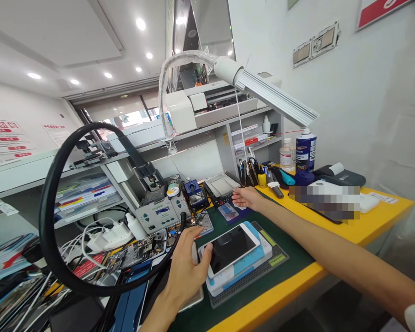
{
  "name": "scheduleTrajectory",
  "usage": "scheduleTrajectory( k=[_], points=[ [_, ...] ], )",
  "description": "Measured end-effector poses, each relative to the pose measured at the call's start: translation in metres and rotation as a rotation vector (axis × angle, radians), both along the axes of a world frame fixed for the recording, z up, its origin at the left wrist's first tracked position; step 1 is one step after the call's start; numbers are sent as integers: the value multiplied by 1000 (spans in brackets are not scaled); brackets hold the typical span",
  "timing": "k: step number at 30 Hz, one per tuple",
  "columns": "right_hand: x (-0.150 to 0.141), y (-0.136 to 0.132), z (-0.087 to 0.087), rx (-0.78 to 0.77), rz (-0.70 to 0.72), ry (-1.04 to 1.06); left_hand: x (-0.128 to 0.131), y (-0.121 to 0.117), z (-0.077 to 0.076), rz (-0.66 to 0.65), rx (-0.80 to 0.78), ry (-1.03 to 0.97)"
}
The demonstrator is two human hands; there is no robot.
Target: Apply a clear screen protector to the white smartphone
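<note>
A white smartphone point(231, 248) lies screen-up on a blue and white holder point(259, 258) on the green mat point(290, 244). My left hand point(187, 266) rests at the phone's near-left corner, thumb on its edge and fingers spread. My right hand point(246, 197) is stretched far forward, fingers extended over a small blue packet point(228, 212) in front of the grey heating plate point(222, 186). Nothing is visibly held in it.
A black cable loop point(51, 216) arcs at the left over chargers and circuit boards point(138, 251). A soldering station point(159, 214), tool holder point(249, 170), bottles point(305, 150) and a desk lamp point(273, 97) stand behind. The yellow bench edge point(283, 288) runs in front.
</note>
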State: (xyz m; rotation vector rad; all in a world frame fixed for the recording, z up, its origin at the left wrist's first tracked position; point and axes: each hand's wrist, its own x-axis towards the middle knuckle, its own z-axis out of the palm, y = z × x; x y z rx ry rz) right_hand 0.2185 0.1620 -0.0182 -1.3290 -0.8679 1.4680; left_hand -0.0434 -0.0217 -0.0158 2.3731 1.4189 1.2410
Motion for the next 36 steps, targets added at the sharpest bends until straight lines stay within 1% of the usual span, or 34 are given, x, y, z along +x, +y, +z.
scheduleTrajectory(
  k=[7, 11, 14, 19, 22, 27, 33, 36],
  points=[
    [-3, -1, 1, 18, 30, -92, -1, 0, -1, 0, -2, 14],
    [-3, -1, 0, 60, 32, -203, -1, 1, -2, -4, 12, 12],
    [2, 2, 0, 137, -6, -348, -1, 1, -3, -3, 28, 24],
    [16, 10, 1, 352, -152, -678, -2, 1, -5, -15, 2, 31],
    [22, 17, -1, 425, -197, -858, -1, 1, -5, -15, 3, 39],
    [27, 30, -8, 426, -180, -1067, 0, 0, -4, -5, 19, 66],
    [28, 39, -6, 408, -145, -1195, 0, 0, -3, 5, 56, 33],
    [27, 38, -5, 405, -127, -1244, 0, -1, -3, -1, -30, -3]
  ],
)
